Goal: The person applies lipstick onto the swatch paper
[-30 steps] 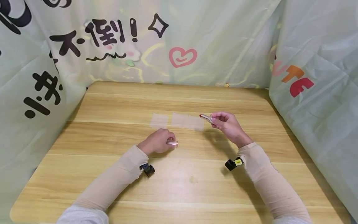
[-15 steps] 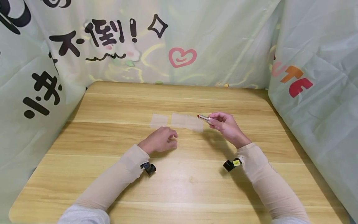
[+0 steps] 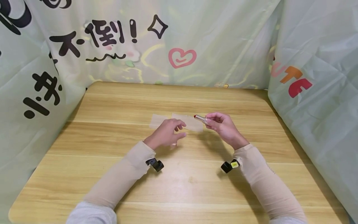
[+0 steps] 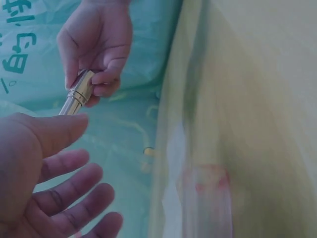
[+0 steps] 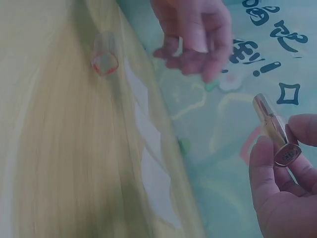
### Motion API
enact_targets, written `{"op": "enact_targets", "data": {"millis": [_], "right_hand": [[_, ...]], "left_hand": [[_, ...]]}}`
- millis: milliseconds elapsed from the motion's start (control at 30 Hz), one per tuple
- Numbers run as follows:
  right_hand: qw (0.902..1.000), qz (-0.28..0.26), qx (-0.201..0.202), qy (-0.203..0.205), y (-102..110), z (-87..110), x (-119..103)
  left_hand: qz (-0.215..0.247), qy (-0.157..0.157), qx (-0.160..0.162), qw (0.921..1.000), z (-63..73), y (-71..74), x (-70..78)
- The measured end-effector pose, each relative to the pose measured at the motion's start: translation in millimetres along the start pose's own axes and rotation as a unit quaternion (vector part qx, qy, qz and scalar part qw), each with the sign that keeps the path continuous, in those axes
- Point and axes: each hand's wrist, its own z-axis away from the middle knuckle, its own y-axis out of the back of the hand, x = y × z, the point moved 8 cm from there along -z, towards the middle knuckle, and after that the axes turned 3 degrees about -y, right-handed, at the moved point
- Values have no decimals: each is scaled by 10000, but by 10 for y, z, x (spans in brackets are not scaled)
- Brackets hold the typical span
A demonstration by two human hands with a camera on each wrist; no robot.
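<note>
In the head view the lipstick (image 3: 200, 118) is held above the table (image 3: 134, 186), pinched by the right hand (image 3: 224, 128); it lies at ten o'clock from that nearer grip, long axis four to ten, red end toward ten. The left hand (image 3: 167, 132), fingers loose round nothing, has it near two o'clock. A clear cap (image 5: 105, 52) at its five o'clock seems to be lying down, though blurred.

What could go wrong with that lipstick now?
The red tip of the lipstick is bare, so it might smear the left grip or the pale sheets if it touches them. The right grip pinches the tube with fingers and thumb, so it could perhaps slip and drop. The clear cap is unheld on the table, so a bump might knock it away.
</note>
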Motion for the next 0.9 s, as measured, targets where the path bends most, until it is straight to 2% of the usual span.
{"op": "enact_targets", "data": {"millis": [167,300,467,700,800,900], "right_hand": [[9998,-189,-82,8,-62,30,-17],[9986,-523,-125,-1,-116,57,-29],[9956,-926,-149,58,-181,83,-60],[9910,-1291,-271,243,-269,115,-116],[9895,-1382,-304,283,-300,121,-137],[9889,-1427,-318,265,-329,122,-155]], "left_hand": [[758,54,592,9953,-72,60,33],[1572,267,956,9826,-107,59,10],[2555,461,1120,9592,-140,19,-6],[3994,523,975,9101,-195,-42,50],[4256,466,1038,8978,-207,-28,76],[4411,374,1106,8898,-215,-9,96]]}}
